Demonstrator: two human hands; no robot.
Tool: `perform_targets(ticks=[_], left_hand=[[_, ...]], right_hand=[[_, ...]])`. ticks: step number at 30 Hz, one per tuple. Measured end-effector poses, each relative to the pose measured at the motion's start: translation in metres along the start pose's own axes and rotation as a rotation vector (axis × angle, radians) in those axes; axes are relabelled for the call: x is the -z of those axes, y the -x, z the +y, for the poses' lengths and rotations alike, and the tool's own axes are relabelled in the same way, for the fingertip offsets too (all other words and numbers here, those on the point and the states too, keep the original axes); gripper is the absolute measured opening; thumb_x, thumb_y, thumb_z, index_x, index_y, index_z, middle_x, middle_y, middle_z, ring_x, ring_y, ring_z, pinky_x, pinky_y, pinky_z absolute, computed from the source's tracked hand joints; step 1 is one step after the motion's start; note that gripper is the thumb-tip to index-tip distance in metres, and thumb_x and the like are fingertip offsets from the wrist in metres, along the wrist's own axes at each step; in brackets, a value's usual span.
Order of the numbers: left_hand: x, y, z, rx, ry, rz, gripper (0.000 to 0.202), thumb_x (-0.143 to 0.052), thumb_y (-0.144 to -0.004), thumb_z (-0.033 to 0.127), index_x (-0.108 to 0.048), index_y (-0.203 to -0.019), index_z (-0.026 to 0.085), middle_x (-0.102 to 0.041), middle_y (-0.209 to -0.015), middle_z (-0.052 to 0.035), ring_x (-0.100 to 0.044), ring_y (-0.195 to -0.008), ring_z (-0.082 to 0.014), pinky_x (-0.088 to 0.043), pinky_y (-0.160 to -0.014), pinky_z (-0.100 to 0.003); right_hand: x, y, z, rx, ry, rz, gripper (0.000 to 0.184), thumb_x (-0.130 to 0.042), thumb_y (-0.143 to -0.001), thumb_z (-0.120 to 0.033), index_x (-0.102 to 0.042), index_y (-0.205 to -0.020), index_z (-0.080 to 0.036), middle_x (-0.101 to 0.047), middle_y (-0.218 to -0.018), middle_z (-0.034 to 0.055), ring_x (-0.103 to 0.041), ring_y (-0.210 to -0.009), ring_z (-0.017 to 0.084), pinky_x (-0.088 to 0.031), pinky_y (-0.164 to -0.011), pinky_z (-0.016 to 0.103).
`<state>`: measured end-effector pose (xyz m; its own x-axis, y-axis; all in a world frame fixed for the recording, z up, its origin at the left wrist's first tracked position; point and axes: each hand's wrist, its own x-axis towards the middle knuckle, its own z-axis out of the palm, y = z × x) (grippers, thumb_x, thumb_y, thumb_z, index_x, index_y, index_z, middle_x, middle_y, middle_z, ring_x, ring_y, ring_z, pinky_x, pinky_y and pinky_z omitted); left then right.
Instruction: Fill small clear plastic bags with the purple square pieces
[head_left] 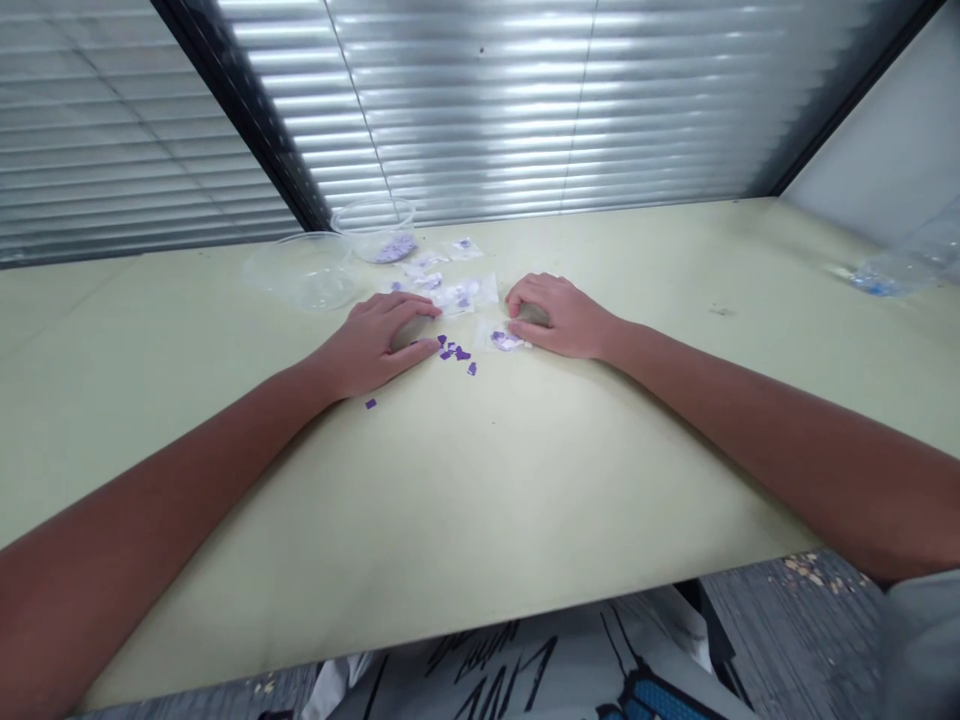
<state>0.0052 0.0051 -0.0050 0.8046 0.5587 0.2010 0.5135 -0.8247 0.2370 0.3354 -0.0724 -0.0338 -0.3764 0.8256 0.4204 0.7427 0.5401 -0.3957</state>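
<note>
My left hand (377, 342) rests on the table with thumb and fingers apart, holding nothing visible. Its thumb tip touches or nearly touches a small cluster of purple paper-like pieces (461, 354). A single purple piece (370, 404) lies apart, below that wrist. Opposite, my right hand (566, 316) is curved on the table, its thumb and fingers parted. Its thumb lies at the edge of a small clear bag (506, 340) with light purple bits in it. Between and behind the hands lie several more small clear bags (461, 296) with purple bits.
A clear plastic bowl (300, 275) stands back left. Behind it, another clear bowl (373, 210) holds pale purple pieces (395, 248). A clear plastic bottle (911, 255) lies at the far right. Window blinds (480, 110) border the table (465, 500) at the back.
</note>
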Motion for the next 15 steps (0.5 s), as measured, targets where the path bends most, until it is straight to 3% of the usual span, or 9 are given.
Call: perform_targets(ticks=[15], left_hand=[[-0.0009, -0.0005, -0.0010, 0.003, -0.001, -0.006, 0.050, -0.049, -0.105, 0.066, -0.062, -0.141, 0.034, -0.062, -0.155, -0.0056, -0.051, -0.147, -0.0343, -0.033, -0.125, -0.054]], right_hand=[[0.0009, 0.0006, -0.0017, -0.003, -0.004, 0.005, 0.014, -0.063, -0.098, -0.041, -0.063, -0.100, -0.027, -0.072, -0.116, 0.0082, -0.063, -0.108, 0.030, -0.043, -0.100, 0.047]])
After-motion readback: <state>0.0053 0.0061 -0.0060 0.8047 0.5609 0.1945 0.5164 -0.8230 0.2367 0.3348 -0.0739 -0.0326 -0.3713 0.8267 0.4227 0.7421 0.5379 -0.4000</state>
